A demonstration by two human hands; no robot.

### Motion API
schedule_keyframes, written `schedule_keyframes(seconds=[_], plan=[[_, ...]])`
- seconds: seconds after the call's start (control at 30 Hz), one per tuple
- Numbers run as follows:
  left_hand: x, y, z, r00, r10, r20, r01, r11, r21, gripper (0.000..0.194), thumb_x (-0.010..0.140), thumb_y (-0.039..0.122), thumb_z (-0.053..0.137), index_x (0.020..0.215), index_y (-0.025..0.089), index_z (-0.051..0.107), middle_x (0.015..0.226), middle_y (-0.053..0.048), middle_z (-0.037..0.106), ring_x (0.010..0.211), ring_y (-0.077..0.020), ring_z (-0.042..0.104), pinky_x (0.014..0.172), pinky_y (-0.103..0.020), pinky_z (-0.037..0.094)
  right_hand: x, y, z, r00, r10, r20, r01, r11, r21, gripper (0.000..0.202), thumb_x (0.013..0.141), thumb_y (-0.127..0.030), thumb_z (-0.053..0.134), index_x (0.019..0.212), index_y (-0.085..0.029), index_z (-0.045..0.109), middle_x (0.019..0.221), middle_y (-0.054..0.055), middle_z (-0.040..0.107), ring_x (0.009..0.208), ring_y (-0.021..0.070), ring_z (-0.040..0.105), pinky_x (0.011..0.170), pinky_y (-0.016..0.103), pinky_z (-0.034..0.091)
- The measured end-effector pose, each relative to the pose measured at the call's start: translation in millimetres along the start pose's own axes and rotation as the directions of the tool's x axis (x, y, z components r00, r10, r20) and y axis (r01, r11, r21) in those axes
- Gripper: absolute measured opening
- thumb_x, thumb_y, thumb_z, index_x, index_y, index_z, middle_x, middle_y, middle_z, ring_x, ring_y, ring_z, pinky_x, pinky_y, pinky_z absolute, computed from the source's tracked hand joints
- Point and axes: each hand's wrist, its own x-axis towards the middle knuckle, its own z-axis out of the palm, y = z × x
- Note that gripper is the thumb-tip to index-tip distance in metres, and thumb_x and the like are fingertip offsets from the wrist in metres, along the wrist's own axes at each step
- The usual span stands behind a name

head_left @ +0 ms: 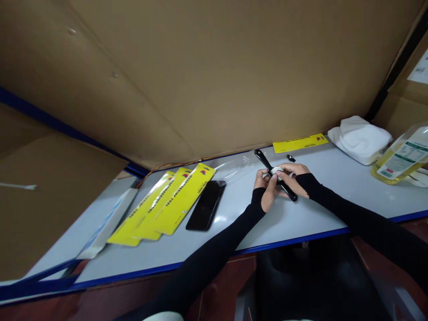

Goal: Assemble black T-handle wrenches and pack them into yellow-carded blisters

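Note:
A black two-handled spokeshave (290, 191) is held slantwise above the table, one handle pointing up and away, the other toward me. My left hand (265, 191) is closed around its middle, thumb on top. From the other side, my right hand (294, 176) has its fingers closed on a pale flat blade (276, 170) at the tool's centre. Whether the blade is fixed in the body cannot be told, since fingers cover part of it. Just beyond my right hand lie small black metal parts (290, 158) on the table.
Several yellow printed cards (182, 203) overlap at left, beside a black phone (205, 205) and a long white box (109, 225). Clear plastic sleeves (234, 168) and another yellow card (301, 143) lie along the cardboard wall. White cloth (360, 139) and a bottle of yellow liquid (401, 156) stand right.

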Motion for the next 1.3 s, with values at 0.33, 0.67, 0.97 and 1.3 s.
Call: schedule_keyframes(seconds=[0.33,0.67,0.97,1.3], plan=[[0.7,9.3,2.1,0.995,0.013,-0.099,-0.016,0.999,-0.032,0.062,0.059,0.054,0.099,0.09,0.021,0.057,0.085,0.0,0.067,0.077,-0.02,0.071,0.069,-0.045,0.07,-0.3,16.1,16.2,0.997,-0.071,0.009,0.071,0.997,0.007,0.043,0.104,-0.033,0.05,0.136,-0.022,0.077,0.111,0.009,0.081,0.094,0.0224,0.074,0.087,0.035,0.058],[3.4,24.8,1.2,0.986,0.066,-0.155,-0.058,0.997,0.055,0.057,0.054,0.053,0.099,0.069,0.017,0.057,0.071,0.003,0.057,0.057,-0.0115,0.063,0.049,-0.027,0.062,-6.2,5.6,9.6,0.989,-0.145,-0.025,0.146,0.987,0.067,0.046,0.106,-0.038,0.046,0.135,-0.022,0.077,0.119,0.009,0.08,0.11,0.0258,0.073,0.102,0.041,0.057],[4.0,27.3,2.1,0.972,0.059,-0.227,-0.039,0.995,0.092,0.056,0.051,0.048,0.098,0.064,0.018,0.053,0.066,0.003,0.063,0.039,-0.0112,0.059,0.038,-0.026,0.054,-5.0,14.7,12.6,0.997,-0.045,-0.059,0.045,0.999,0.002,0.045,0.104,-0.04,0.05,0.133,-0.022,0.079,0.094,0.008,0.075,0.085,0.0226,0.068,0.086,0.039,0.057],[2.0,28.8,2.7,0.963,0.07,-0.261,-0.044,0.994,0.105,0.057,0.05,0.047,0.098,0.064,0.02,0.05,0.064,0.001,0.066,0.043,-0.01,0.056,0.037,-0.023,0.048,-5.1,3.9,3.9,1.0,-0.011,0.008,0.01,0.991,0.136,0.038,0.103,-0.036,0.054,0.131,-0.021,0.076,0.118,0.009,0.081,0.098,0.0215,0.074,0.093,0.036,0.057]])
